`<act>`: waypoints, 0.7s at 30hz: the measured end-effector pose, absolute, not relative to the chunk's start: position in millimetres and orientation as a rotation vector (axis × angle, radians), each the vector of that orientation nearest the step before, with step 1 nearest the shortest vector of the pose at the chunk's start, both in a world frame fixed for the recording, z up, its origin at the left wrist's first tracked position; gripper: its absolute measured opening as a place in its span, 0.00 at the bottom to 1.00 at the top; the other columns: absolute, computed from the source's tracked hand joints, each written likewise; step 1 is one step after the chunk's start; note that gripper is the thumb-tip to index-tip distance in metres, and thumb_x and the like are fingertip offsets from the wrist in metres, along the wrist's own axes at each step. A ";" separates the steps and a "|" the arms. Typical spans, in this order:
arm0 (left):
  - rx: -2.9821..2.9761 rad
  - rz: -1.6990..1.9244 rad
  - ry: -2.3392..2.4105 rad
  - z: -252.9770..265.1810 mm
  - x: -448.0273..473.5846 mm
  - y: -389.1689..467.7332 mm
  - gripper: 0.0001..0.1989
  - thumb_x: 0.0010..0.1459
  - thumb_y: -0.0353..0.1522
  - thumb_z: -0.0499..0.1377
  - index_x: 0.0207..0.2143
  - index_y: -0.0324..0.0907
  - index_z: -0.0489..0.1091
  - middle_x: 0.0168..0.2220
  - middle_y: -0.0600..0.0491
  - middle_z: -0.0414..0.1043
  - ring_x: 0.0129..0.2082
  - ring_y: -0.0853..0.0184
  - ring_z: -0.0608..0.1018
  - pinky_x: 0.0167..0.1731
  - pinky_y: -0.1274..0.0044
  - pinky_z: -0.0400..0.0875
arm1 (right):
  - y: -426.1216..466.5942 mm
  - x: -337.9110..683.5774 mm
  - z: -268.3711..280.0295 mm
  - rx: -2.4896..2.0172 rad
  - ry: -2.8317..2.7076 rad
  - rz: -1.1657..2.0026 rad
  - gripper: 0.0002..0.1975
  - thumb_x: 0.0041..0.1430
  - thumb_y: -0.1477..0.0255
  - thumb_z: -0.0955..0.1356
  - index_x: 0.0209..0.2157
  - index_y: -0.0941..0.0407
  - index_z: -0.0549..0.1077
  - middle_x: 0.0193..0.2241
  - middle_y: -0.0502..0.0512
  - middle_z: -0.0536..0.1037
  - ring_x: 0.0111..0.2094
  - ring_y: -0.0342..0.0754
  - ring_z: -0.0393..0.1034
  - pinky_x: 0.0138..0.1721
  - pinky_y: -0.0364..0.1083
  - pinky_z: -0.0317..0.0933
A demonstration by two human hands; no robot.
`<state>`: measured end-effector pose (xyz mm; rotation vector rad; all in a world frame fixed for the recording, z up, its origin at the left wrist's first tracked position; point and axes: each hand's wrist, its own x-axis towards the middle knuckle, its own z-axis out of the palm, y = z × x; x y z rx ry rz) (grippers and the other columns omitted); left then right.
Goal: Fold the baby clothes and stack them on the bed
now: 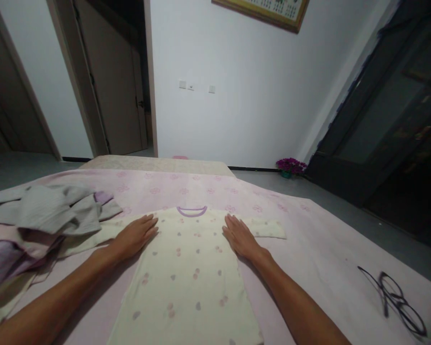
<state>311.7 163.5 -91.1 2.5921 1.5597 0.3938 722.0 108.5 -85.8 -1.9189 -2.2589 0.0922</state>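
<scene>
A pale yellow long-sleeved shirt (187, 268) with a purple neckband and small heart and cherry-like prints lies spread flat, its collar at the far side. My left hand (138, 233) rests flat on its left shoulder, fingers stretched out. On the opposite shoulder, my right hand (241, 235) lies palm down with its fingers extended. The right sleeve reaches out beyond that hand. The left sleeve runs out past my left wrist toward a pile of clothes. The shirt's lower end passes out of view at the bottom.
A heap of grey, pink and purple clothes (57, 211) lies at the left on the pink flowered sheet (301, 258). Black-framed glasses (395, 299) rest at the right. Beyond are a white wall, a door (109, 86) and purple flowers (290, 166) on the floor.
</scene>
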 end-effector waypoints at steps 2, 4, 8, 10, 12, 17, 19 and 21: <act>2.656 0.349 1.615 -103.5 305.5 161.5 0.31 0.67 0.46 0.44 0.65 0.41 0.61 0.67 0.41 0.57 0.66 0.51 0.61 0.62 0.60 0.56 | 108.8 727.9 -88.0 -2.010 -2.238 0.107 0.33 0.71 0.55 0.50 0.69 0.59 0.51 0.70 0.59 0.48 0.70 0.53 0.40 0.68 0.55 0.36; 2.694 0.310 1.693 -110.2 290.7 159.0 0.32 0.67 0.47 0.44 0.67 0.42 0.57 0.69 0.41 0.54 0.68 0.49 0.58 0.62 0.57 0.55 | 109.9 751.1 -87.7 -2.191 -2.134 0.076 0.33 0.71 0.57 0.50 0.69 0.59 0.51 0.70 0.60 0.48 0.70 0.54 0.39 0.68 0.57 0.36; 2.742 0.201 1.783 -106.1 250.9 154.9 0.32 0.66 0.48 0.45 0.67 0.44 0.58 0.68 0.41 0.56 0.67 0.50 0.60 0.62 0.58 0.54 | 110.7 803.7 -90.3 -2.501 -1.872 -0.032 0.33 0.70 0.57 0.50 0.69 0.61 0.49 0.70 0.60 0.47 0.70 0.54 0.39 0.68 0.58 0.35; 2.750 0.164 1.841 -100.9 225.5 152.0 0.32 0.65 0.49 0.47 0.65 0.43 0.61 0.66 0.40 0.60 0.65 0.48 0.63 0.62 0.56 0.53 | 110.4 816.7 -94.5 -2.570 -1.779 -0.081 0.34 0.70 0.55 0.50 0.69 0.61 0.49 0.70 0.59 0.48 0.70 0.54 0.39 0.68 0.59 0.35; 2.727 0.143 1.875 -98.2 197.0 146.7 0.32 0.64 0.48 0.47 0.63 0.41 0.64 0.64 0.40 0.63 0.64 0.48 0.64 0.63 0.56 0.51 | 110.7 821.1 -99.5 -2.589 -1.737 -0.112 0.35 0.70 0.54 0.49 0.70 0.60 0.49 0.70 0.58 0.48 0.70 0.55 0.39 0.68 0.59 0.34; 2.664 0.301 1.861 -103.5 140.7 132.4 0.30 0.64 0.46 0.48 0.63 0.45 0.64 0.65 0.47 0.62 0.66 0.53 0.62 0.66 0.61 0.51 | 114.2 822.9 -107.7 -2.563 -1.726 -0.139 0.35 0.69 0.55 0.49 0.69 0.60 0.50 0.70 0.58 0.48 0.70 0.55 0.40 0.68 0.60 0.34; 2.642 0.342 1.875 -105.0 130.0 135.9 0.31 0.62 0.48 0.49 0.62 0.43 0.66 0.64 0.46 0.64 0.65 0.51 0.63 0.66 0.61 0.52 | 114.9 824.4 -108.7 -2.568 -1.726 -0.140 0.34 0.69 0.55 0.49 0.69 0.59 0.50 0.70 0.58 0.48 0.70 0.55 0.40 0.68 0.60 0.35; 2.624 0.336 1.885 -103.5 123.8 145.9 0.32 0.60 0.50 0.51 0.59 0.41 0.70 0.61 0.42 0.68 0.64 0.49 0.65 0.65 0.61 0.54 | 114.6 825.4 -109.1 -2.579 -1.732 -0.148 0.34 0.69 0.56 0.49 0.70 0.59 0.50 0.70 0.57 0.48 0.70 0.54 0.40 0.68 0.59 0.35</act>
